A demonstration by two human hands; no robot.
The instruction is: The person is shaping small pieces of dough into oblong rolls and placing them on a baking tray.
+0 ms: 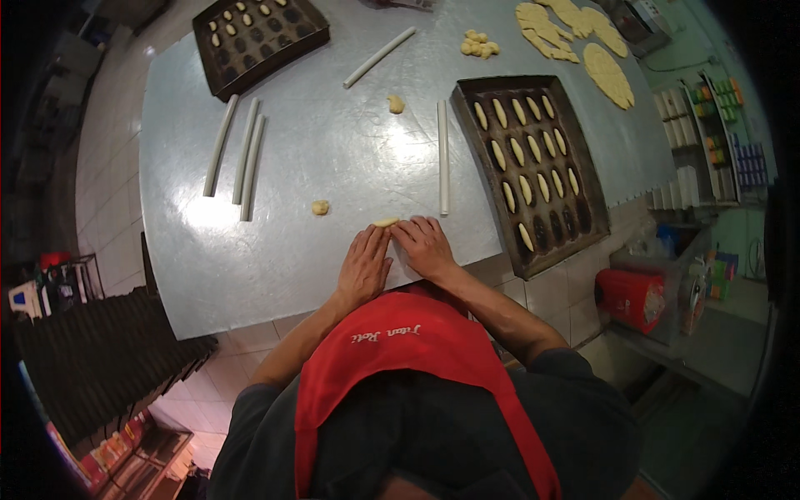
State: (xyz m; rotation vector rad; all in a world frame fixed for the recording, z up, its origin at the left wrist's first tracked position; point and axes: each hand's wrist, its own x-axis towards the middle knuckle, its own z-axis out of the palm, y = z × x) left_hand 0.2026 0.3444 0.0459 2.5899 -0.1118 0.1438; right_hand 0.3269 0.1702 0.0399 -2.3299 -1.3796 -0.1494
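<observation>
A small spindle-shaped piece of dough (386, 222) lies on the metal table close to its near edge. My left hand (364, 262) has its fingers pressed together on the dough's left part. From the other side, my right hand (425, 247) closes its bent fingertips on the right end. The fingers partly cover the dough. Just left of my hands sits a small lump of dough (320, 207), and a second lump (396, 104) lies farther off. To the right, a dark baking tray (554, 246) holds rows of shaped dough pieces; several hollows at its near end hold none.
Several pale rods lie about: three at the left (247, 167), one (443, 158) beside the tray, one (379, 57) farther back. Another dark tray (275, 62) with dough pieces stands far left. Dough balls (479, 45) and flattened dough sheets (607, 75) lie far right.
</observation>
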